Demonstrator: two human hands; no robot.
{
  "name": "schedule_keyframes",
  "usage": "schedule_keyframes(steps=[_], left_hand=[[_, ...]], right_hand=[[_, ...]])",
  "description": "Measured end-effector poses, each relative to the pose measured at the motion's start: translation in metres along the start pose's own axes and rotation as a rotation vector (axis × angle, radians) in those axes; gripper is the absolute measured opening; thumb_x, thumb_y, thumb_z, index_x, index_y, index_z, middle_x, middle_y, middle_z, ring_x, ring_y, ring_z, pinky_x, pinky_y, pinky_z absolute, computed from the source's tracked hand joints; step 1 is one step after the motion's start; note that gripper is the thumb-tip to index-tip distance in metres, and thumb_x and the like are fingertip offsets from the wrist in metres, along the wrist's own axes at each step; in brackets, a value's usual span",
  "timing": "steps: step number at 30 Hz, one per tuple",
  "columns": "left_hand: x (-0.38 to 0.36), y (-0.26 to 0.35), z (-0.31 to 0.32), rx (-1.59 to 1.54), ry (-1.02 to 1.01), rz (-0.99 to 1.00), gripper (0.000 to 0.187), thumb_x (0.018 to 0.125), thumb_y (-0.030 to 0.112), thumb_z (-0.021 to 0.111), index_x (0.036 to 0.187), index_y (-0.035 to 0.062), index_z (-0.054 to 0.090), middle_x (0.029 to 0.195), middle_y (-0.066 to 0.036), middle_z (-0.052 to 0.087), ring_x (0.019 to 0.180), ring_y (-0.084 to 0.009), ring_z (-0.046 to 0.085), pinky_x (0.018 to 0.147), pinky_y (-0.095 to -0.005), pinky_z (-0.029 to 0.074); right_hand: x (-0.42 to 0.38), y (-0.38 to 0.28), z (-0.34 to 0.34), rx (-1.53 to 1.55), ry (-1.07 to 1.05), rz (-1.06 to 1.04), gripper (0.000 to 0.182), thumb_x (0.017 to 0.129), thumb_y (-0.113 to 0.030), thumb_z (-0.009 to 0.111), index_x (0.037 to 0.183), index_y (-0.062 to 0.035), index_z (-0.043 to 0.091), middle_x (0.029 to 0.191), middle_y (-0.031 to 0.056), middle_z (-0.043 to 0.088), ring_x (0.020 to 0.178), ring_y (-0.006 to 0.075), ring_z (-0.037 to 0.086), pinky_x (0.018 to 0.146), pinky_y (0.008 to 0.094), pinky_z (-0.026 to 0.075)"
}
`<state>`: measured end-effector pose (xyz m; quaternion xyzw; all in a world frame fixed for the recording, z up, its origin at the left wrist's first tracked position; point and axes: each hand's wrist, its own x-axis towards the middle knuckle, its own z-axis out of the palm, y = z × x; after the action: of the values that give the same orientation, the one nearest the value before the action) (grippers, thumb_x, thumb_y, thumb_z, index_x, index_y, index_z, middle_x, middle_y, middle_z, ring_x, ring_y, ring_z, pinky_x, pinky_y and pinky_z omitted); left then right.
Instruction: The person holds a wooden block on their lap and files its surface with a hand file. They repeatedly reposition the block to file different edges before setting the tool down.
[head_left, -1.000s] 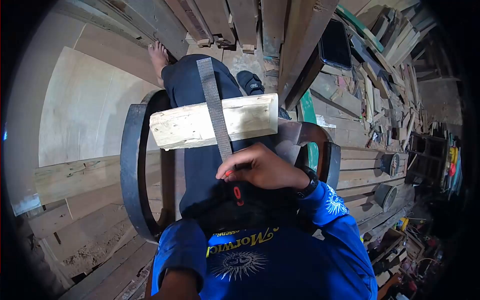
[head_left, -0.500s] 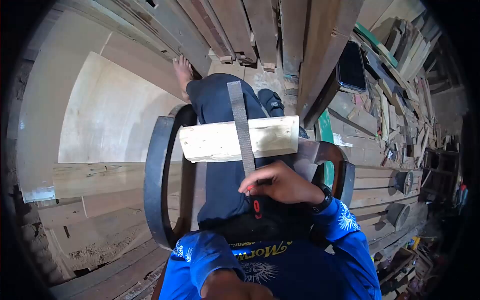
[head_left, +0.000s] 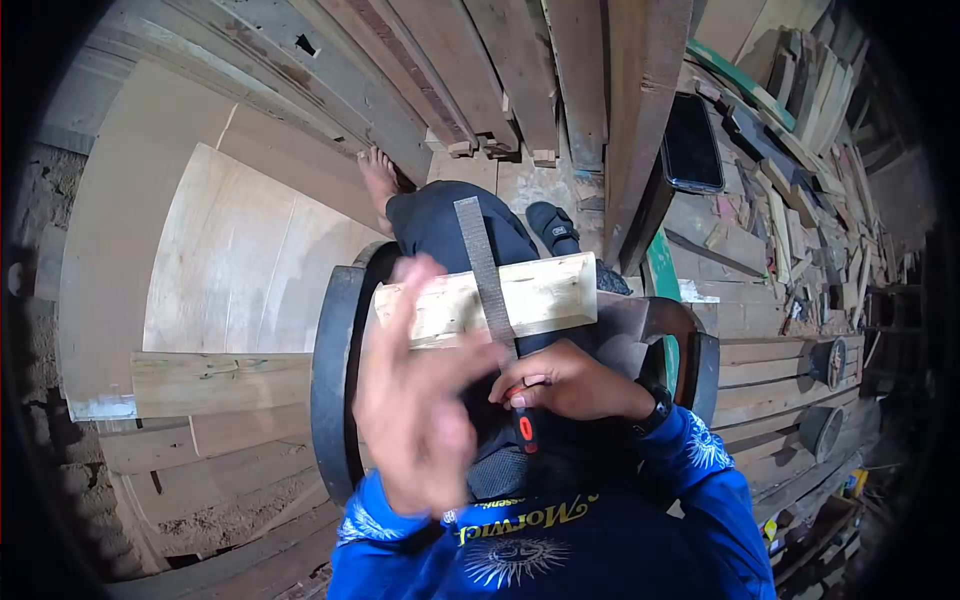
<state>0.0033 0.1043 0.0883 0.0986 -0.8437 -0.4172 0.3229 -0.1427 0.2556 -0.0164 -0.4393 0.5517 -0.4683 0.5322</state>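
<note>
My right hand [head_left: 560,382] is closed around the black and red handle of a rasp [head_left: 480,255]. The rasp's long, flat, textured blade points away from me and lies across a pale wooden block [head_left: 550,295]. That block, with bevelled edges, rests crosswise over my lap. My left hand [head_left: 415,400] is raised in front of the block's left part, smeared by motion. Its fingers look spread, and I see nothing in them; they hide some of the block's near edge.
Curved dark chair arms [head_left: 338,380] stand on both sides of me. A phone [head_left: 692,145] lies on a wooden piece at the right, near heaped wood offcuts [head_left: 790,190]. Long boards [head_left: 520,70] stand ahead. Pale plywood sheets [head_left: 240,260] lie at the left.
My left hand has come up from near my chest to in front of the block. My right hand still grips the rasp. The whole view has shifted slightly.
</note>
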Motion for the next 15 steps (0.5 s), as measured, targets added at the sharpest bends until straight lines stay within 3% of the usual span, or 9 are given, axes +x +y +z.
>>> schedule_keyframes(steps=[2,4,6,9,10,12,15], left_hand=[[0.015,-0.044,-0.003,0.146,0.021,-0.145,0.043,0.105,0.030,0.053,0.130,-0.0037,0.064,0.149,-0.029,0.052,0.137,-0.0444,0.054,0.113,-0.0486,0.042],[0.013,-0.095,-0.011,0.258,-0.148,-0.336,0.048,0.106,0.028,0.059,0.143,-0.0019,0.054,0.146,-0.027,0.055,0.134,-0.0394,0.058,0.108,-0.0434,0.046],[0.013,-0.119,-0.010,0.068,-0.283,-0.548,0.055,0.104,0.030,0.065,0.147,-0.0020,0.051,0.142,-0.027,0.060,0.129,-0.0378,0.062,0.106,-0.0423,0.048],[0.008,-0.125,-0.014,-0.014,-0.302,-0.491,0.061,0.101,0.028,0.071,0.149,-0.0023,0.048,0.136,-0.025,0.064,0.124,-0.0321,0.065,0.105,-0.0405,0.049],[0.009,-0.124,-0.018,-0.093,-0.302,-0.549,0.065,0.098,0.025,0.077,0.149,-0.0030,0.048,0.133,-0.024,0.066,0.122,-0.0260,0.064,0.105,-0.0384,0.049],[0.006,-0.131,-0.027,-0.176,-0.359,-0.535,0.065,0.097,0.025,0.078,0.148,-0.0025,0.050,0.130,-0.020,0.067,0.120,-0.0222,0.064,0.103,-0.0360,0.050],[0.007,-0.132,-0.035,-0.289,-0.385,-0.706,0.038,0.097,0.019,0.078,0.124,-0.0028,0.065,0.106,-0.008,0.073,0.101,-0.0136,0.066,0.090,-0.0305,0.053]], right_hand=[[-0.001,0.000,0.000,0.003,0.027,-0.045,0.020,0.093,-0.003,0.068,0.111,-0.0012,0.076,0.096,0.0104,0.078,0.086,0.0175,0.072,0.081,0.0319,0.056],[-0.001,-0.005,-0.001,0.001,0.009,0.039,0.018,0.093,-0.005,0.068,0.109,-0.0002,0.076,0.097,0.0102,0.078,0.087,0.0175,0.072,0.082,0.0321,0.056],[-0.002,0.001,0.001,0.027,0.033,0.009,0.018,0.093,-0.004,0.069,0.108,0.0004,0.076,0.095,0.0116,0.078,0.086,0.0187,0.073,0.081,0.0319,0.056],[-0.002,-0.001,0.003,-0.009,0.046,-0.068,0.015,0.093,-0.002,0.070,0.107,-0.0008,0.076,0.091,0.0125,0.078,0.082,0.0208,0.074,0.079,0.0334,0.056],[-0.001,-0.001,0.003,-0.007,0.038,-0.048,0.015,0.093,-0.002,0.070,0.107,-0.0008,0.076,0.091,0.0125,0.078,0.082,0.0208,0.074,0.079,0.0334,0.056],[-0.002,0.001,0.004,0.026,0.077,-0.067,0.016,0.093,0.001,0.071,0.107,-0.0024,0.076,0.091,0.0116,0.078,0.083,0.0196,0.074,0.078,0.0333,0.056],[-0.002,0.004,0.006,-0.012,0.089,-0.059,0.018,0.092,0.003,0.072,0.108,-0.0038,0.077,0.093,0.0112,0.078,0.085,0.0193,0.075,0.079,0.0326,0.056]])
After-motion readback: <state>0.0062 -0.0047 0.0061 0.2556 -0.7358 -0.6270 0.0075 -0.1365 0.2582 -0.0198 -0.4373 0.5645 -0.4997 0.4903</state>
